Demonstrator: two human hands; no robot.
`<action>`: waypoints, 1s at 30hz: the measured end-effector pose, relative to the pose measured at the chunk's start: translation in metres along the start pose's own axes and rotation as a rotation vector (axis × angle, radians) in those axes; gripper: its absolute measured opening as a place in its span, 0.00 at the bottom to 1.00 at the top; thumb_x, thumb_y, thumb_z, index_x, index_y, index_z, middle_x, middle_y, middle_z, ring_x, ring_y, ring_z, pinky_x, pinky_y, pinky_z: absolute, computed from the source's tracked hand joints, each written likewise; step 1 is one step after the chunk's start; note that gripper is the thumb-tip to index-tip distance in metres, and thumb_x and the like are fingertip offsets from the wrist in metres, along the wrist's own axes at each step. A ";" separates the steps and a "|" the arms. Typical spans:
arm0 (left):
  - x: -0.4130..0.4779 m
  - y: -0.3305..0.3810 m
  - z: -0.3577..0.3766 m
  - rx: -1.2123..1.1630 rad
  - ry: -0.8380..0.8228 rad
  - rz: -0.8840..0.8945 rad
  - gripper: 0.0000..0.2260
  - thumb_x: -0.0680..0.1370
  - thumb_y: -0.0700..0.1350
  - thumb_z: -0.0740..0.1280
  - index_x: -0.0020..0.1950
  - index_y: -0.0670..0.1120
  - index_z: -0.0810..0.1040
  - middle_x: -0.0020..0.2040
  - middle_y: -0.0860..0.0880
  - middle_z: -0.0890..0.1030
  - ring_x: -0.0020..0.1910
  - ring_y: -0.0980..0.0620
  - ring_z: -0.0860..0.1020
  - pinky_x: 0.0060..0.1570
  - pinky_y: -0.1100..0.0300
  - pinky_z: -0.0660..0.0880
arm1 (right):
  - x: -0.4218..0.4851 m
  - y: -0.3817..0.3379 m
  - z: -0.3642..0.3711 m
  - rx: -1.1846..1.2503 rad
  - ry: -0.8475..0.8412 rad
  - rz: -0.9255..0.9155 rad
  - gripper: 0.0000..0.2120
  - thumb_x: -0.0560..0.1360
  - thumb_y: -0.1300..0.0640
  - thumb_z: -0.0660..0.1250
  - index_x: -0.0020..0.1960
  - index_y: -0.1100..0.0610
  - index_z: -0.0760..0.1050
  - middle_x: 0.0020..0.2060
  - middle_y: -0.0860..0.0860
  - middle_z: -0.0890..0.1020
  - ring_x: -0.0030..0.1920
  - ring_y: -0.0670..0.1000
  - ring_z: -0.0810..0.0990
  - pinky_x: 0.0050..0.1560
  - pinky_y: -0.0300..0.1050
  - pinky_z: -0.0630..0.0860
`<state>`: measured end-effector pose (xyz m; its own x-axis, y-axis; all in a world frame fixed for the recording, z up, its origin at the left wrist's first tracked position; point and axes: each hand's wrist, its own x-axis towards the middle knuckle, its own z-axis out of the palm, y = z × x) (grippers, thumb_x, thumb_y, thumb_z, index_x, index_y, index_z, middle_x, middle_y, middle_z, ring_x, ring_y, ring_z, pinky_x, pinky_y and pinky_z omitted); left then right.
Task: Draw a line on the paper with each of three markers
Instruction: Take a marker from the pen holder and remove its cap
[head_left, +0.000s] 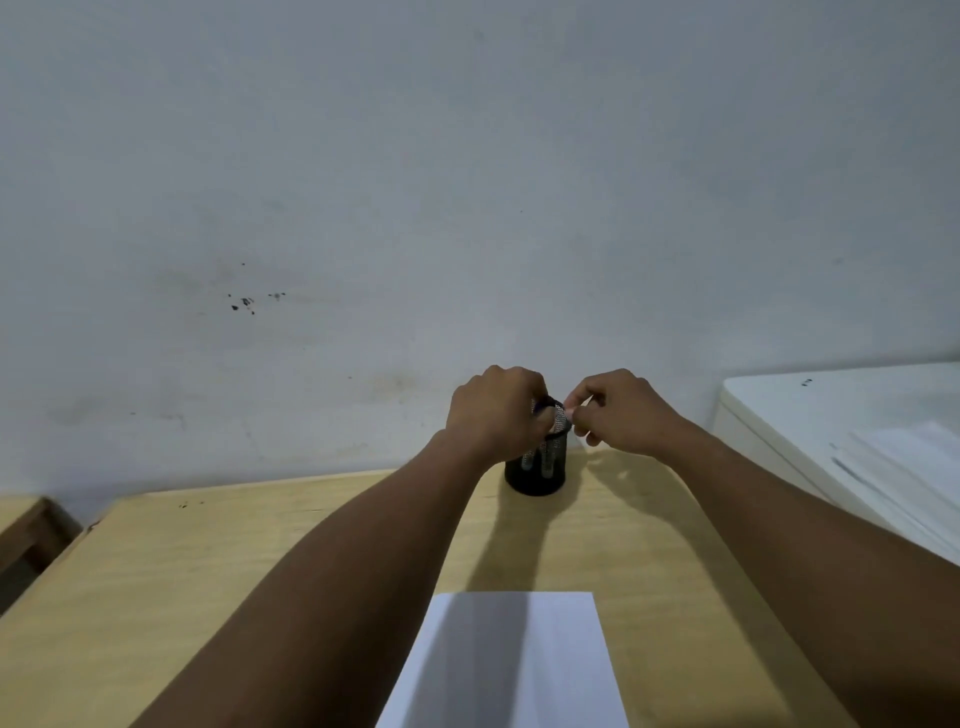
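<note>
A black mesh pen holder (537, 475) stands at the far edge of the wooden table. Through its mesh, pale marker barrels (546, 461) show inside. My left hand (496, 415) curls over the holder's top on the left side, fingers closed on its rim. My right hand (621, 410) is at the rim's right side, thumb and fingers pinched on a white marker (591, 440) whose ends stick out of the fist. A white sheet of paper (519, 665) lies near me at the bottom centre, with no marks on its visible part.
The light wooden table (208, 571) ends against a grey wall. A white cabinet top (831, 410) with stacked papers stands to the right. A wooden piece of furniture (26, 530) sits lower at the left. My forearms cross the table's middle.
</note>
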<state>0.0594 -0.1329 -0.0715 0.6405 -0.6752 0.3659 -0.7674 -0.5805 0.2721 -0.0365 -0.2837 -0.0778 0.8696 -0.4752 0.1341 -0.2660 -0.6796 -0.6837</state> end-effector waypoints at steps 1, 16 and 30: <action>-0.001 -0.001 -0.003 -0.014 0.008 -0.013 0.11 0.77 0.55 0.68 0.56 0.53 0.84 0.50 0.47 0.85 0.54 0.43 0.81 0.43 0.55 0.70 | -0.002 -0.002 0.000 0.001 -0.003 -0.003 0.04 0.76 0.58 0.70 0.44 0.54 0.84 0.36 0.53 0.88 0.31 0.48 0.85 0.46 0.48 0.83; -0.069 -0.015 -0.080 -0.773 0.271 -0.240 0.08 0.75 0.46 0.71 0.47 0.42 0.81 0.43 0.44 0.88 0.36 0.51 0.88 0.40 0.57 0.78 | -0.068 -0.085 0.041 0.932 -0.249 0.357 0.30 0.76 0.31 0.65 0.53 0.58 0.79 0.37 0.57 0.84 0.26 0.52 0.75 0.30 0.42 0.71; -0.144 -0.089 -0.054 -1.096 -0.019 -0.436 0.12 0.77 0.47 0.75 0.52 0.38 0.85 0.42 0.43 0.87 0.38 0.49 0.86 0.44 0.57 0.79 | -0.066 -0.105 0.110 1.114 -0.018 0.302 0.11 0.78 0.59 0.70 0.37 0.58 0.76 0.26 0.52 0.75 0.19 0.46 0.68 0.24 0.36 0.66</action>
<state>0.0336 0.0408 -0.1007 0.8480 -0.5283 0.0427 -0.0929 -0.0689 0.9933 -0.0206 -0.1194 -0.0944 0.8411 -0.5206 -0.1467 0.0432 0.3350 -0.9412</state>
